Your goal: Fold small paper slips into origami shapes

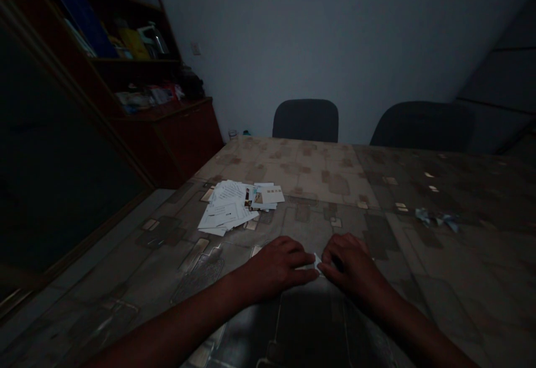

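Note:
Near the front of the table, my left hand (282, 264) and my right hand (347, 259) come together at a small piece of white paper (317, 261). The thumb and fingers of my left hand are closed on its left side. On the right, my right thumb and curled fingers pinch its other edge. Most of the paper is hidden by my fingers, so its full shape cannot be made out. Beyond my left hand lies a loose pile of printed papers and cards (228, 209), some white, some with pictures.
A patterned cloth covers the table (301, 161). Small crumpled paper pieces (438, 219) lie to the right. Two dark chairs (305, 119) stand at the far side. A wooden cabinet (184, 139) with filled shelves is at the left. The room is dim.

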Demonstrator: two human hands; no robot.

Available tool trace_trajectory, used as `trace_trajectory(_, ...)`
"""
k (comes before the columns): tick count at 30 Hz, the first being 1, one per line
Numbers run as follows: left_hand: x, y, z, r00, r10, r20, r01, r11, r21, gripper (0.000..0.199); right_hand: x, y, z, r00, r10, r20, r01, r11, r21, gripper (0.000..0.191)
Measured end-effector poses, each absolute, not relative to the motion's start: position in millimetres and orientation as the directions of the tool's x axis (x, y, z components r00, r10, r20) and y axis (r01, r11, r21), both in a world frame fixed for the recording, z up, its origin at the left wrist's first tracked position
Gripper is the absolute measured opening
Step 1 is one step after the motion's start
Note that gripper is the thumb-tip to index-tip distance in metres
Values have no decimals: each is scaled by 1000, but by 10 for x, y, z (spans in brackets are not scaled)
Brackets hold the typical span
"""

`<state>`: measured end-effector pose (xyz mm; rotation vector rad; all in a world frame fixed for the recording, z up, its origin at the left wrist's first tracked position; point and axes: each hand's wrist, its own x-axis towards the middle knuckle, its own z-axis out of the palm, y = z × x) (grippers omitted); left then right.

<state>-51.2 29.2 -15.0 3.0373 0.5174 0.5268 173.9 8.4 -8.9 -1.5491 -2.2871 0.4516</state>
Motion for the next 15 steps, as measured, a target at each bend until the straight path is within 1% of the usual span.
trace_trajectory(3,-497,286,-140,883,339,325,331,-940,81,22,1771,101,-109,-324,941,98,818,331,-471,9)
trace_trajectory(10,-488,276,-113,873,362,325,347,-932,107,21,1919,103,-132,-266,958,108,741,275,-612,7)
trace_trajectory(15,-485,278,-130,876,352,330,342,-935,89,21,1843,18,-132,-242,962,127,770,270,-578,7)
